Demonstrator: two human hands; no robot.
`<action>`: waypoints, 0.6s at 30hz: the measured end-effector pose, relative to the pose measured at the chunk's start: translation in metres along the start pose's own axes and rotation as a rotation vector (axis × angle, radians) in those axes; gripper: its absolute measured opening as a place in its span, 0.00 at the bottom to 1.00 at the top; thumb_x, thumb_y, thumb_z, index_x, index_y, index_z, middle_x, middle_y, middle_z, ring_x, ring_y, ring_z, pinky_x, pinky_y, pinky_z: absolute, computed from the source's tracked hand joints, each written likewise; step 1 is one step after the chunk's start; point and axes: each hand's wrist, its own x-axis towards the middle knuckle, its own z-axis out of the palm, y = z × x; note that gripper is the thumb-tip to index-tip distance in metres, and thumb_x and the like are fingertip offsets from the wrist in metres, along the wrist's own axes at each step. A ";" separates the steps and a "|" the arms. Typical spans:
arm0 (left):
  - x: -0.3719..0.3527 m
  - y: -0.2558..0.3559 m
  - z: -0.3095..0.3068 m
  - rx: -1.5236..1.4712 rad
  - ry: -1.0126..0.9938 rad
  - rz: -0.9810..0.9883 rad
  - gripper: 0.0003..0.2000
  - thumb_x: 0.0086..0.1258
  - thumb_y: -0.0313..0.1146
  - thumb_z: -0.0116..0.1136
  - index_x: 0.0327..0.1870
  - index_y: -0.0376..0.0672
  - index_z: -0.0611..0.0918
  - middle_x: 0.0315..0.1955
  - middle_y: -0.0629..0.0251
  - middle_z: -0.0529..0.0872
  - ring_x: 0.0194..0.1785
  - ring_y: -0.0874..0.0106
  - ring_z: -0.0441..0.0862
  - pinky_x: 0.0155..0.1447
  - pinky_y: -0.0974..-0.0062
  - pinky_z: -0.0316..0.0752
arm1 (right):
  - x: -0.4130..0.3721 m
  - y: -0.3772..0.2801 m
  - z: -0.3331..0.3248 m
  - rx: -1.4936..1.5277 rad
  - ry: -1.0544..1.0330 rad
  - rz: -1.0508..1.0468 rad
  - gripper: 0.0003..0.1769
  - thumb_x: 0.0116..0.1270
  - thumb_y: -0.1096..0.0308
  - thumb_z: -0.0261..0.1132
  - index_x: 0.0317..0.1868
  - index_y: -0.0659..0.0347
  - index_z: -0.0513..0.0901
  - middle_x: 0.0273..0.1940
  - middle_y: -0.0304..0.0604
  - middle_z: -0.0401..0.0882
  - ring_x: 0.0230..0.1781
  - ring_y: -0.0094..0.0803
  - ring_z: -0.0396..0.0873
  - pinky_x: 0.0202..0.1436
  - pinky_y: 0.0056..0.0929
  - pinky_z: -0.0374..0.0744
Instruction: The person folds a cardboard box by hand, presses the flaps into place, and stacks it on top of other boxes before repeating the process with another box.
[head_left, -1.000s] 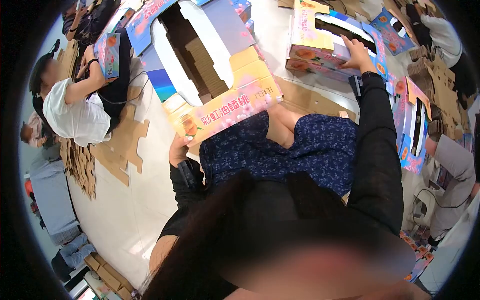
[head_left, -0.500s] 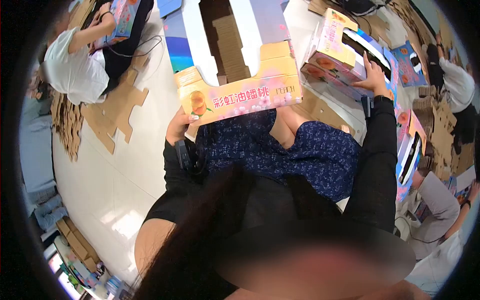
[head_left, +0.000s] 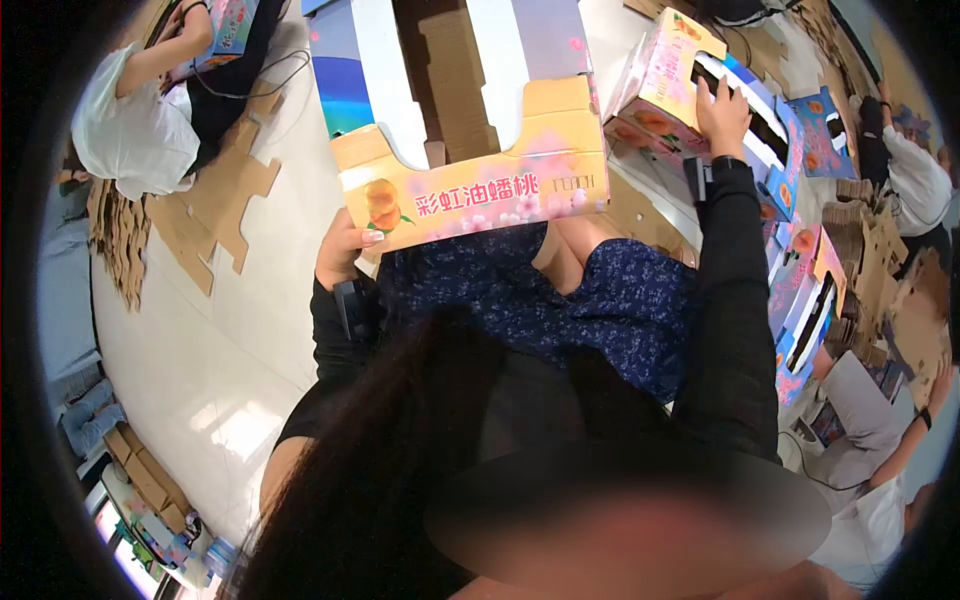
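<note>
A printed peach carton (head_left: 470, 195) rests over my lap, its yellow end panel facing me and its top open in a long slot. My left hand (head_left: 342, 243) grips the near left corner of this carton, thumb on the printed face and fingers hidden beneath. To the right stands a second peach carton (head_left: 652, 85), also with a slotted top. My right hand (head_left: 725, 115) is on that carton, its fingers bent over the edge of the slot and their tips partly inside.
More printed cartons (head_left: 808, 315) stand along my right. Flat cardboard pieces (head_left: 215, 215) lie on the floor at left, and stacked cardboard (head_left: 865, 260) is at right. A cable (head_left: 255, 93) loops near a person (head_left: 140, 125) at upper left. Other people sit at right.
My right hand has moved left along the second carton, and its spread fingers have bent over the slot edge. My left hand keeps its hold on the lap carton. The view has shifted slightly.
</note>
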 end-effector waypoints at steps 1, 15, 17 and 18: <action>-0.002 0.003 0.002 0.004 0.016 -0.012 0.41 0.41 0.39 0.65 0.62 0.32 0.69 0.55 0.58 0.78 0.56 0.66 0.78 0.61 0.72 0.70 | -0.005 0.000 0.005 0.004 0.060 0.009 0.40 0.64 0.35 0.49 0.70 0.53 0.66 0.68 0.59 0.61 0.71 0.55 0.54 0.71 0.57 0.51; -0.004 0.009 -0.003 -0.002 -0.036 -0.100 0.43 0.41 0.40 0.66 0.64 0.34 0.66 0.57 0.58 0.76 0.60 0.65 0.74 0.63 0.70 0.68 | -0.010 -0.002 0.007 -0.114 0.346 -0.039 0.32 0.58 0.47 0.56 0.58 0.58 0.78 0.61 0.54 0.72 0.67 0.52 0.63 0.69 0.56 0.57; -0.004 0.006 -0.001 0.005 -0.053 -0.075 0.44 0.41 0.40 0.65 0.65 0.34 0.66 0.58 0.58 0.75 0.62 0.65 0.73 0.65 0.70 0.66 | -0.013 -0.001 -0.001 -0.043 0.458 -0.128 0.28 0.57 0.50 0.58 0.54 0.59 0.79 0.57 0.52 0.76 0.64 0.50 0.67 0.65 0.53 0.62; -0.002 0.003 0.003 -0.005 -0.033 -0.025 0.44 0.42 0.41 0.64 0.66 0.34 0.65 0.59 0.58 0.74 0.63 0.65 0.72 0.66 0.70 0.65 | -0.015 -0.003 -0.005 0.012 0.527 -0.167 0.26 0.57 0.52 0.59 0.52 0.59 0.80 0.56 0.52 0.77 0.63 0.50 0.68 0.64 0.52 0.64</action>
